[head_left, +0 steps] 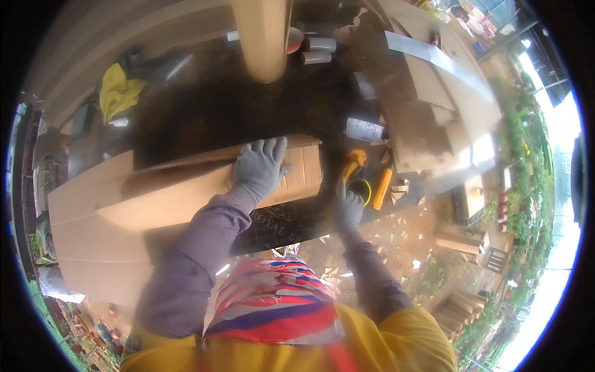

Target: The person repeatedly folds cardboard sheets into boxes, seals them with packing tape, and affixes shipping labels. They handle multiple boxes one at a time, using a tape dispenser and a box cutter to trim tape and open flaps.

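My left hand [259, 168], in a grey glove, presses on a folded brown cardboard box [304, 168], its fingers curled over the upper edge. The box lies across the dark table, with broad flaps spreading to the left. To its right, my right hand [349, 211], also gloved in grey, is closed at the lower end of a yellow-and-black tape dispenser [355, 162]. Part of its grip is hidden. Just right of the dispenser lies a long yellow tool [383, 189], perhaps a cutter.
Flat cardboard sheets [421, 130] are stacked at the right. A cardboard post [263, 43] stands at the far side near white rolls [319, 51]. A yellow cloth [118, 93] lies far left, a labelled roll [364, 130] near the sheets. Cardboard scraps litter the ground.
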A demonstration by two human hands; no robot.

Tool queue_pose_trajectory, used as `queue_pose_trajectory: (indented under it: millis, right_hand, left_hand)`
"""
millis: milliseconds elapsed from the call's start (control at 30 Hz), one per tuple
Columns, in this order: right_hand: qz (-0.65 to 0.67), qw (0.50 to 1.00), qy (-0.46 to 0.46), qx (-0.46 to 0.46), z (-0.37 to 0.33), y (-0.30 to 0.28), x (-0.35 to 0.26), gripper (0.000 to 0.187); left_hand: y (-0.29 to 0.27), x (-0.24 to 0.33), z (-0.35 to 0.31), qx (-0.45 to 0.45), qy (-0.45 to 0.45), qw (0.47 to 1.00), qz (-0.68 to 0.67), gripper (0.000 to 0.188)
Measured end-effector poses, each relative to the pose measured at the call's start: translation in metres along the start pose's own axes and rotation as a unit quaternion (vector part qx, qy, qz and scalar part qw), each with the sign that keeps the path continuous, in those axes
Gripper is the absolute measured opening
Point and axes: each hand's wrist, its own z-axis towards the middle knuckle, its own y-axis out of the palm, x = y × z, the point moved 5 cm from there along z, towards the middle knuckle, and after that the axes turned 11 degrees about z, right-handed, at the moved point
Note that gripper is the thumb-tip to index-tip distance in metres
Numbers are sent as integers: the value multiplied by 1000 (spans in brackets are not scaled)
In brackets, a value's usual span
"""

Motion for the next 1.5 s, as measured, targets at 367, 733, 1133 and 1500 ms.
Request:
queue_pose_trajectory:
  millis: [367,733,1133,1500]
  right_hand:
    - [290,896,-247,227,77,-257,-54,41]
    - [309,945,-82,-72,78,-302,-188,26]
    - [151,940,-298,-66,11,-245,-138,20]
    - [303,945,-116,51,210,-219,-173,16]
  left_hand:
    - [0,20,-20,9,-43,997,-64,58]
    - [0,16,-14,43,-74,996,-15,44]
    - [-13,-64,-42,-49,-70,987,-139,20]
    - [-14,-10,0,-55,-42,996,-56,10]
